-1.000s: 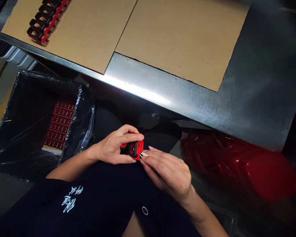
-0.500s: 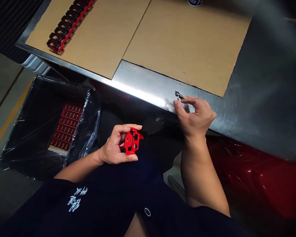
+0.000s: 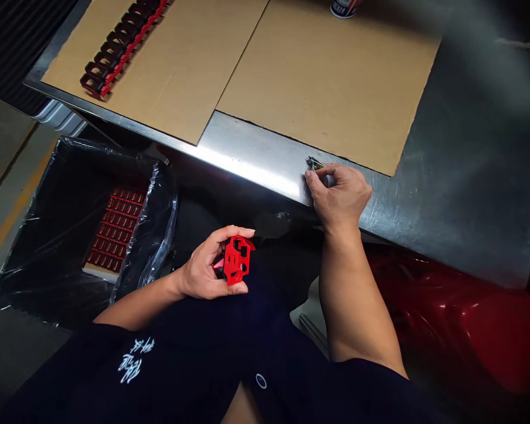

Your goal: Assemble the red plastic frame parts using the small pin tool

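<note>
At far left, a black bin [image 3: 26, 277] lined with clear plastic holds packed red parts [image 3: 117, 229] in tidy rows. Above it, a line of red-and-black parts [image 3: 115, 53] sits on a cardboard sheet [image 3: 327, 88] laid over a steel table [image 3: 265, 159]. The left hand [image 3: 201, 271] is closed around a red part [image 3: 237, 260], holding it over the person's lap and below the table edge, with the thumb along its lower edge and the fingers curled behind. This looks like a sound hold: the part is braced from behind, and its open face stays in view and largely uncovered. The right hand [image 3: 340, 197] rests at the table's front edge in a narrow pinch, its fingertips [image 3: 311, 179] at a small metal piece [image 3: 314, 164] on the bare steel. Whether the piece is gripped or only touched is too small to tell. With something this tiny, keeping the fingertips close and low against the steel seems the safest handling, well clear of the edge. A can [image 3: 344, 7] stands at the top of the cardboard, and a glossy red plastic mass [image 3: 459, 318] lies at far right.
</note>
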The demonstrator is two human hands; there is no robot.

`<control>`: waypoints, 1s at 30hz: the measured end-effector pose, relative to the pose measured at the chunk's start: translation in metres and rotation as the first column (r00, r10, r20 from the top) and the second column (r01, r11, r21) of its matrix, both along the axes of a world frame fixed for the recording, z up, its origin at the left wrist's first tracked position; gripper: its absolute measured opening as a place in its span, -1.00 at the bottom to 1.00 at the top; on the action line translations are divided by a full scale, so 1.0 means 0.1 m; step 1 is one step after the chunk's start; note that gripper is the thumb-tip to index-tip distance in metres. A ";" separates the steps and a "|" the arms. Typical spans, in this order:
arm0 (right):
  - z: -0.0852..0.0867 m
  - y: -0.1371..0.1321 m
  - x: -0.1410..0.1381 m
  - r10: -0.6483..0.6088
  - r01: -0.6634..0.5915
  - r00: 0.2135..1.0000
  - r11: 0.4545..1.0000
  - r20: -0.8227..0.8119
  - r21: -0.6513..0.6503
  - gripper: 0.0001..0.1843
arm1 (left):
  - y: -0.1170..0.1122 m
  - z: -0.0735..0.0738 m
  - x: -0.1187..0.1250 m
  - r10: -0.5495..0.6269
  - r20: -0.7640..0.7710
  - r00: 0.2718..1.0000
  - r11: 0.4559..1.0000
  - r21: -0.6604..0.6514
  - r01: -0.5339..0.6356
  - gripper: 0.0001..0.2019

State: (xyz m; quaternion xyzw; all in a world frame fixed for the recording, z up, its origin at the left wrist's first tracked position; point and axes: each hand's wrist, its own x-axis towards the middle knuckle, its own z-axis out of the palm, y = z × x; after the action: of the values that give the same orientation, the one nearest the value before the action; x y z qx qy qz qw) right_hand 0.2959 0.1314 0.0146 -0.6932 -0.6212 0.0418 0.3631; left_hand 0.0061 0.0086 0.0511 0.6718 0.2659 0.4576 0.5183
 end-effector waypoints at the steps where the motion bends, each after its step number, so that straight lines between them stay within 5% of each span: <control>1: -0.01 0.02 0.01 0.002 -0.002 1.000 1.000 0.004 0.006 -0.89 | 0.00 0.00 0.01 0.003 -0.005 1.000 1.000 0.005 -0.003 -0.04; 5: 0.11 -0.06 -0.04 -0.017 0.013 1.000 0.992 0.024 0.129 -0.86 | 0.00 0.01 0.02 0.056 -0.055 0.997 0.997 0.063 -0.053 -0.07; 8: 0.39 -0.45 -0.26 0.010 0.018 0.993 0.971 -0.117 0.240 -0.87 | 0.04 0.04 0.03 0.113 -0.105 0.988 0.964 0.253 -0.083 -0.08; 10: 0.60 -0.83 -0.47 0.235 -0.243 0.899 0.970 -0.370 0.026 -0.86 | 0.06 0.05 0.04 0.140 -0.130 0.982 0.919 0.387 -0.079 -0.07; 11: 0.69 -1.02 -0.57 0.356 -0.443 0.794 0.894 -0.493 -0.068 -0.84 | 0.08 0.05 0.04 0.153 -0.135 0.979 0.899 0.430 -0.081 -0.08; 13: 0.81 -1.31 -0.76 0.360 -0.570 0.682 0.807 -0.637 -0.153 -0.82 | 0.09 0.04 0.05 0.167 -0.143 0.976 0.876 0.475 -0.080 -0.13; 15: 0.86 -1.46 -0.89 0.308 -0.580 0.658 0.789 -0.687 -0.202 -0.90 | 0.10 0.02 0.07 0.159 -0.158 0.974 0.866 0.497 -0.061 -0.21; 22: 0.88 -1.46 -0.94 0.202 -0.513 0.689 0.814 -0.696 -0.272 -0.82 | 0.10 0.02 0.09 0.145 -0.218 0.965 0.837 0.547 -0.002 -0.29; 30: 0.93 -1.45 -0.90 0.292 -0.621 0.652 0.735 -0.699 -0.272 -0.73 | 0.06 0.05 0.05 0.146 -0.245 0.959 0.854 0.520 0.003 -0.29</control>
State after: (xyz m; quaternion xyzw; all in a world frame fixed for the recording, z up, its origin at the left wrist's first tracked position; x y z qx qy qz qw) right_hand 0.2062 -0.0141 0.1074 -0.5210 -0.5951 0.5139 0.3322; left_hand 0.0112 0.0151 0.0560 0.8322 0.2283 0.4331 0.2601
